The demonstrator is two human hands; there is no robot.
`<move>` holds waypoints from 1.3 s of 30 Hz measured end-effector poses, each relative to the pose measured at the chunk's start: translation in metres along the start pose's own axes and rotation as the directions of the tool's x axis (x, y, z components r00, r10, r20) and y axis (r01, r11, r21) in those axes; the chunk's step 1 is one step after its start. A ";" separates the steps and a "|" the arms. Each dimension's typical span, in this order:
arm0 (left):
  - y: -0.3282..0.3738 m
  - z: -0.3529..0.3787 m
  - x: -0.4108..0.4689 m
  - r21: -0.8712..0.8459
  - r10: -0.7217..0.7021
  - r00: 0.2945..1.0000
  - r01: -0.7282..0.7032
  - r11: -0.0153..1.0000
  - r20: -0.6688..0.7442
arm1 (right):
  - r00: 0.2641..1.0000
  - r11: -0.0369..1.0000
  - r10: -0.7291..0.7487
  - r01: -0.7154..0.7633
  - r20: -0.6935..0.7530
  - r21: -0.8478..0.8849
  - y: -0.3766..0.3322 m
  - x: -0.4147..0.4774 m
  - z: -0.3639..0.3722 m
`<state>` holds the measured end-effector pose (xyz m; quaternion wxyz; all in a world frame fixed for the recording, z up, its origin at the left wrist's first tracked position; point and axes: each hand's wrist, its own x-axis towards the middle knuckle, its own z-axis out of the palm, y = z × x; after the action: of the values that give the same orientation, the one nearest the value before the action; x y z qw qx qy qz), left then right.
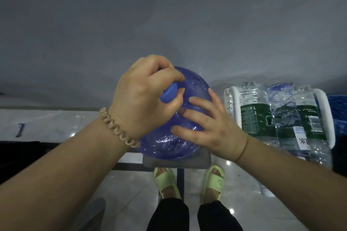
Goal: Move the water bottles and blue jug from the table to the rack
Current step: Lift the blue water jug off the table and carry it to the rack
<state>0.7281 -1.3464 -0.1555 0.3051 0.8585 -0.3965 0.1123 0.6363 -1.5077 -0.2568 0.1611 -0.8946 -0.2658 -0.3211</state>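
The blue jug stands upright in the middle of the view on a small grey surface. My left hand grips its blue cap and neck from above, fingers curled round it. My right hand lies flat on the jug's right shoulder with straight, spread fingers. To the right, two clear water bottles with green labels lie side by side in a white rack. A crumpled blue plastic thing sits between and behind them.
A grey wall fills the upper half of the view. Below is a glossy tiled floor, with my feet in green sandals under the grey surface. A small dark object lies on the floor at the left. Something blue shows at the right edge.
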 end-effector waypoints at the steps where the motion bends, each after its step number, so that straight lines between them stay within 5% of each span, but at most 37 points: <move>1: -0.005 0.004 -0.001 -0.002 -0.005 1.000 0.005 1.000 0.005 | 1.000 1.000 -0.002 0.002 -0.004 0.005 0.003 -0.003 0.007; 39: 0.008 0.068 -0.052 0.151 -0.097 0.995 0.098 0.984 -0.015 | 0.975 0.994 -0.103 0.107 0.196 -0.008 0.016 -0.075 0.035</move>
<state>0.6843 -1.3603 -0.2279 0.2456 0.8971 -0.3434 0.1303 0.6138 -1.5320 -0.3337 0.1086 -0.9079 -0.3242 -0.2425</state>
